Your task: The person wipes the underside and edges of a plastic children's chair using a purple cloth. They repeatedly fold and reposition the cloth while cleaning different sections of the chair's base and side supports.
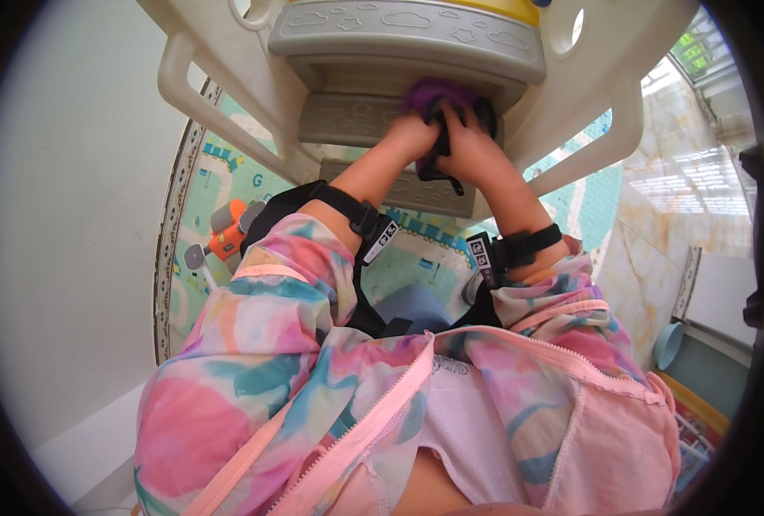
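Observation:
A bunched item of purple and black fabric (pixel 434 95) is between my hands, over the right part of the grey plastic steps of a children's play structure. My left hand (pixel 415 134) grips its left side. Spread over its right side, my right hand (pixel 465 142) holds the black part, and a black strap end hangs below. The exact kind of item cannot be told. Above my hands is the upper grey step (pixel 407 39) with moulded clouds and stars; the middle step (pixel 340 119) and the lower step (pixel 433 190) lie behind and below them.
Cream plastic side rails (pixel 220 122) flank the steps. An orange and grey toy (pixel 229 235) lies at the left on the patterned play mat (pixel 253 174). A white wall (pixel 72 193) rises at far left. At right are a marble-look surface (pixel 672 193) and a blue round container (pixel 667 346).

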### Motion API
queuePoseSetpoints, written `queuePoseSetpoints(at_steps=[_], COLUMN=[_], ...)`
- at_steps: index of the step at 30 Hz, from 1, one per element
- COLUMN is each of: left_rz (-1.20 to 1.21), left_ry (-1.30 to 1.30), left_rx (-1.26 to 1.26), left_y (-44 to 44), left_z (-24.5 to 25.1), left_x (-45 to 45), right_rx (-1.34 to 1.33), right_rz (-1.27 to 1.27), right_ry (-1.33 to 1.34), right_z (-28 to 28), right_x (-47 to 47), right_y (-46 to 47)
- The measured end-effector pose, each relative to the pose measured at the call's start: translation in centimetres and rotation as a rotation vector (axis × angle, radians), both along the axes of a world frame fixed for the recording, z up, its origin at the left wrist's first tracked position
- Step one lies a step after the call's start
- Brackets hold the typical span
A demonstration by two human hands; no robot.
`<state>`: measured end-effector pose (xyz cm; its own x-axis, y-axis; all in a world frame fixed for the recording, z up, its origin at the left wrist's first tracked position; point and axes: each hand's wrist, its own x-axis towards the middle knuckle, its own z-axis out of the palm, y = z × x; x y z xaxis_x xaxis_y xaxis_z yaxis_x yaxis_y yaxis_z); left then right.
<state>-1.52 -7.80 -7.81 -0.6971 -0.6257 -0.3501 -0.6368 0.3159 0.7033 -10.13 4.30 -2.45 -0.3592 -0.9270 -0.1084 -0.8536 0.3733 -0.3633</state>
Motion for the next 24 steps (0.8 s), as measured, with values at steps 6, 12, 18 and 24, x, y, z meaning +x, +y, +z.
queuePoseSetpoints(at_steps=[6,12,18,24], left_rz=[-0.231,-0.080,0.227,0.229], left_ry=[0.083,0.106,0.399,0.484], left_rx=[0.122,-0.196,-0.366,-0.682], left_y=[1.4,-1.8,-6.0,-7.6], left_z=[2.9,8.8,11.3,11.5], left_x=[1.1,5.8,10.1,10.6], right_rx=[0.107,-0.046,-0.158,-0.280], right_rz=[-0.191,-0.138,0.010,0.132], right_ry=[0.084,0.038,0.227,0.277], right_z=[-1.8,-4.0,-5.8,-7.5], right_x=[-2.2,-1.8,1.6,6.4], right_y=[-0.6,-1.5,-2.9,-6.4])
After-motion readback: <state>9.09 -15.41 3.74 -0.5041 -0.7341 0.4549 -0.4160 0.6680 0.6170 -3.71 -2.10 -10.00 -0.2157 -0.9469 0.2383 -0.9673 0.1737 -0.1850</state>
